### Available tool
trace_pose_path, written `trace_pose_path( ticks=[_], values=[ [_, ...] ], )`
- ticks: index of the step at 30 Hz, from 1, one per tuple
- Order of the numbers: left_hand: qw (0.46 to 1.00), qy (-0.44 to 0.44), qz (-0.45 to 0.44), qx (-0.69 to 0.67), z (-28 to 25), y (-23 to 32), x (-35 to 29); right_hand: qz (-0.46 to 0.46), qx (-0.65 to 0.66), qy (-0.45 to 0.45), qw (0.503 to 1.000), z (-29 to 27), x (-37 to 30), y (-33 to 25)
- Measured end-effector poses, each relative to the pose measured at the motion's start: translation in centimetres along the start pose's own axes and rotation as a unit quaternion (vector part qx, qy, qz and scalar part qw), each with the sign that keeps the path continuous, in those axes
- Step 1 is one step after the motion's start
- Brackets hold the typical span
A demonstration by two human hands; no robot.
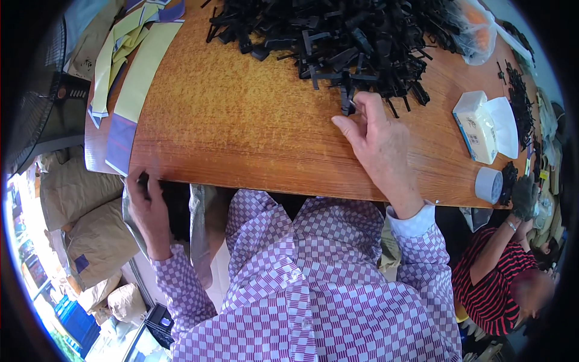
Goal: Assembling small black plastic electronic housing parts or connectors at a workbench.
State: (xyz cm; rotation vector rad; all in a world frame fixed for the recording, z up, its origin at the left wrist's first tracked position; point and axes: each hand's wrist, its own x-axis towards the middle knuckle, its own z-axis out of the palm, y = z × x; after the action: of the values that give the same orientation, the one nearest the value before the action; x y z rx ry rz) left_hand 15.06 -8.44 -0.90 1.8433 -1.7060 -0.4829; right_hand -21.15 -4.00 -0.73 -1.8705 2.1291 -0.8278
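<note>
A large heap of small black plastic parts (362,42) lies at the far side of the brown wooden table (241,120). At the near edge of this heap is my right hand (386,142); its thumb and curled forefinger close round one black plastic part (347,99). My left hand (148,208) hangs at the table's near left edge, above an open grey bag (200,220) with a dark inside. A dark patch shows between its blurred fingers, and I cannot make out whether that is a part or just shadow.
Yellow and purple strips (145,66) lie along the table's left side. To the right are a tissue pack (479,127), a white roll (488,185) and a clear plastic bag (479,33). Brown paper sacks (99,241) stand at left. A person in a striped shirt (494,277) works at right.
</note>
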Motion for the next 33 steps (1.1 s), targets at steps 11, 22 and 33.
trace_pose_path(
  ticks=[11, 22, 33],
  values=[
    [0.999, 0.03, -0.004, 0.037, 0.5, -9.7, -1.2, -0.041, 0.011, 0.089, 0.995, -0.4, 0.2, 2.1],
    [0.954, -0.116, 0.012, -0.277, 4.4, 9.1, 0.6, 0.213, 0.597, -0.111, 0.765, -2.3, 0.5, 1.6],
    [0.585, -0.584, -0.186, -0.531, 10.5, 16.7, -0.7, -0.022, 0.357, -0.126, 0.925, -2.6, -1.1, 1.5]
  ],
)
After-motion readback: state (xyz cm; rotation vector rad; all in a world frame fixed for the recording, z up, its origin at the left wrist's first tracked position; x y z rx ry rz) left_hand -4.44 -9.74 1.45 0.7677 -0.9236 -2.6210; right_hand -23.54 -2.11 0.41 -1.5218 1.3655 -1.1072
